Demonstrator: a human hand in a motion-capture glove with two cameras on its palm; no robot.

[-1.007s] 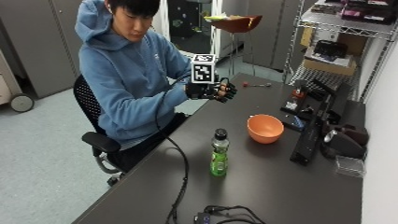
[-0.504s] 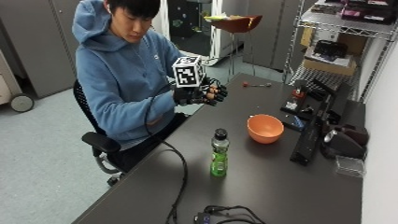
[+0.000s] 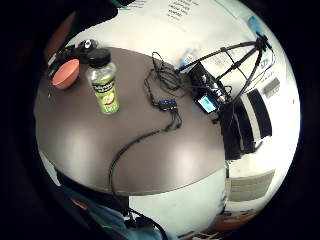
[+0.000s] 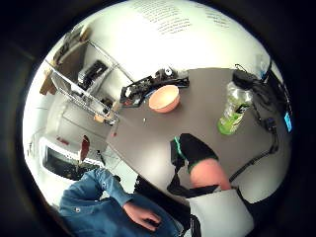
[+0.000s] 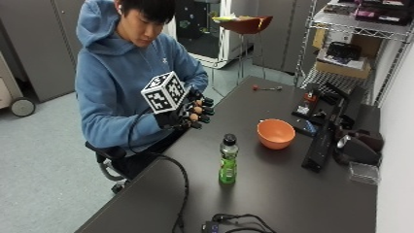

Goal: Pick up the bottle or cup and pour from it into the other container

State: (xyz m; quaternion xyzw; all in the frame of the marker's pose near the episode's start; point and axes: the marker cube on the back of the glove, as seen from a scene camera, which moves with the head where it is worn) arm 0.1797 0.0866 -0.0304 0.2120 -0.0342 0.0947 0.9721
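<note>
On dark table [image 5: 278, 194], bottle [image 5: 227, 159] stands upright, seemingly capped.

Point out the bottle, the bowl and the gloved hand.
bottle [image 5: 228, 165]: outside view, on its green body, upright on the table.
bowl [image 5: 275, 133]: outside view, on its orange outer wall.
right hand [image 5: 193, 112]: outside view, on the gloved fingers, above the table edge.

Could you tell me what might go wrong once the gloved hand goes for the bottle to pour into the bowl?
1. The bottle still has its black cap on, so pouring may yield nothing unless it is opened first.
2. The bottle is tall and narrow and stands free on the table; a sideways nudge from the right hand could tip it.
3. A cable lies close by the bottle and could snag the hand.
</note>
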